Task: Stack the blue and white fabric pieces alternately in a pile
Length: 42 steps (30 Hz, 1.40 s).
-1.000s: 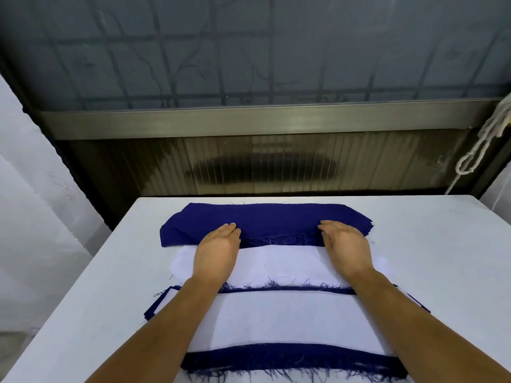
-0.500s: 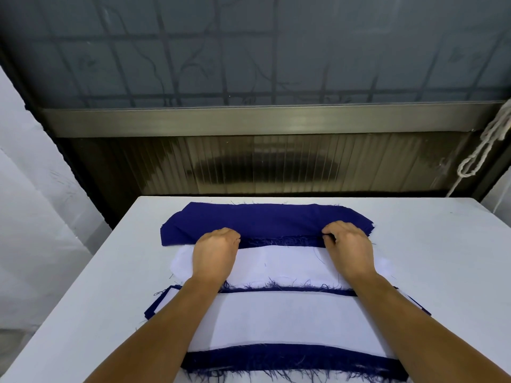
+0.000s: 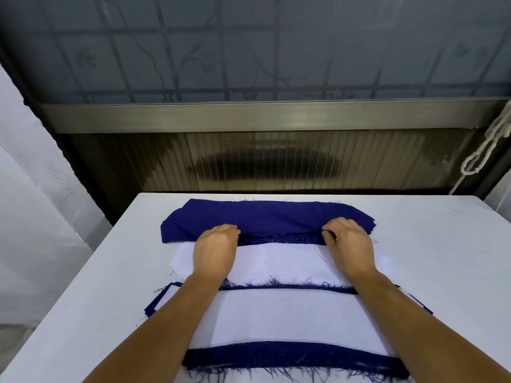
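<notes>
Both hands, left (image 3: 214,251) and right (image 3: 349,246), pinch the frayed near edge of the blue cloth (image 3: 265,218), centre frame above the white cloth (image 3: 279,261). Risk: uneven pull skews it, or drags the white piece underneath.
</notes>
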Motion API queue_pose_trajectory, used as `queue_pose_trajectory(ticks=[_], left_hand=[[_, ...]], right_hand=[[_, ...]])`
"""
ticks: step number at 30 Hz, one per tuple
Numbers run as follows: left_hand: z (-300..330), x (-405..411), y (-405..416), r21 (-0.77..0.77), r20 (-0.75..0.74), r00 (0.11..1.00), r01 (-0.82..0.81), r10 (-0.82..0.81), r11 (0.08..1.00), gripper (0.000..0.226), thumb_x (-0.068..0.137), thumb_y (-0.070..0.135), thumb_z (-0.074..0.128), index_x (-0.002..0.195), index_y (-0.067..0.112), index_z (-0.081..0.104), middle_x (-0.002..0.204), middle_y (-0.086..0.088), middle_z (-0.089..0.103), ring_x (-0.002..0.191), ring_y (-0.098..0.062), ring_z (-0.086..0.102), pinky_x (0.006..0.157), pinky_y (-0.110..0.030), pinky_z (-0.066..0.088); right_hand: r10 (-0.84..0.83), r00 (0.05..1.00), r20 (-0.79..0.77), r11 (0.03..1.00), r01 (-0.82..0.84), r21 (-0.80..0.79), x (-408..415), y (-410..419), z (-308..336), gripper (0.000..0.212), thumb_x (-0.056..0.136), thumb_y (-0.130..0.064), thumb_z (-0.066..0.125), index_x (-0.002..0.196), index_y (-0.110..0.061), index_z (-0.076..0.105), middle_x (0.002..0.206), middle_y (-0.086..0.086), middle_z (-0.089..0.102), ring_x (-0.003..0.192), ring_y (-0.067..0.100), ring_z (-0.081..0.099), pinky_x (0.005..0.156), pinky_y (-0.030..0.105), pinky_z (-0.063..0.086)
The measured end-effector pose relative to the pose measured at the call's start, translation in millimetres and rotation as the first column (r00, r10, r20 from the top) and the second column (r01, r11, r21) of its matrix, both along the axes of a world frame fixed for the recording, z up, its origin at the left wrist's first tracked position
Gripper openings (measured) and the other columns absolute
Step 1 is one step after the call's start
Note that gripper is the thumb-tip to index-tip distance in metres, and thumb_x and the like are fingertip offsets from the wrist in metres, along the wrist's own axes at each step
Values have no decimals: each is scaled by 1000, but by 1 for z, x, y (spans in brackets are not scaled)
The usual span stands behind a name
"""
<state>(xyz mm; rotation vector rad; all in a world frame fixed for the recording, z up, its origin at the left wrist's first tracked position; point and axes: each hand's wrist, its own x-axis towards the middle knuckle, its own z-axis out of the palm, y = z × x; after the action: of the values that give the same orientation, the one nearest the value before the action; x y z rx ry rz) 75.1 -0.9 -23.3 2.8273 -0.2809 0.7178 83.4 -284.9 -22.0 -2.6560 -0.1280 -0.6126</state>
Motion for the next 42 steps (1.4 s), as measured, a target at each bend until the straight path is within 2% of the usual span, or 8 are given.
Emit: queue_pose_trajectory(ticks=[8,14,22,28,32,36,39,42], left_hand=[[3,-3,1,-141,-38,999,-26,21,990,22,74,-1,74,69,15,60,65,4,56,56,-16,47,57,-31,44],[-6,0,3,-149,-37,999,12,-17,989,30,88,27,70,114,12,69,101,-1,64,89,-20,57,76,-35,53],[3,-3,8,-194,-16,1000,14,-18,981,19,88,7,67,106,9,74,108,-3,69,94,-22,62,82,-34,53],[44,-36,31,-105,69,994,91,-84,990,12,82,11,75,94,15,74,94,4,70,89,-17,63,82,-26,46],[76,-67,56,-121,-87,985,141,-152,983,12,86,20,72,93,29,70,90,19,67,83,-5,61,73,-22,49],[101,-83,78,-279,-460,837,181,-296,943,13,90,32,66,89,45,65,88,25,67,81,0,62,66,-15,47],[108,-83,81,-375,-666,607,231,-434,898,14,92,30,64,92,43,69,94,20,69,87,-3,66,74,-15,51],[99,-80,76,-373,-677,598,222,-428,901,18,93,24,64,88,40,71,93,18,69,87,-4,66,77,-21,52]], right_hand=[[55,997,56,997,-58,49,0,-1,-3,6,86,-9,68,86,-14,69,85,-3,66,79,18,57,73,27,45],[97,983,159,991,-110,71,-2,-2,-3,15,86,0,65,94,-11,69,96,-1,69,90,19,61,84,28,45],[104,978,180,987,-124,104,-12,-1,8,21,84,4,66,96,-12,67,98,-2,67,94,20,61,91,29,41],[176,984,39,977,-179,112,-47,-7,49,14,89,-11,63,92,-25,64,88,-22,61,81,3,55,73,13,41],[257,946,-199,937,-193,292,-82,-26,80,12,90,-26,63,90,-38,64,91,-29,65,75,7,63,68,16,49],[489,745,-454,807,-189,559,-97,-41,99,11,90,-17,66,84,-23,73,86,-2,74,76,18,72,68,30,58],[461,692,-556,847,-156,508,-97,-41,94,10,89,-13,66,81,-13,72,83,5,74,80,27,71,75,40,57],[388,714,-583,901,-160,404,-95,-38,88,13,91,-13,64,81,-16,71,81,-1,73,75,19,70,74,36,57]])
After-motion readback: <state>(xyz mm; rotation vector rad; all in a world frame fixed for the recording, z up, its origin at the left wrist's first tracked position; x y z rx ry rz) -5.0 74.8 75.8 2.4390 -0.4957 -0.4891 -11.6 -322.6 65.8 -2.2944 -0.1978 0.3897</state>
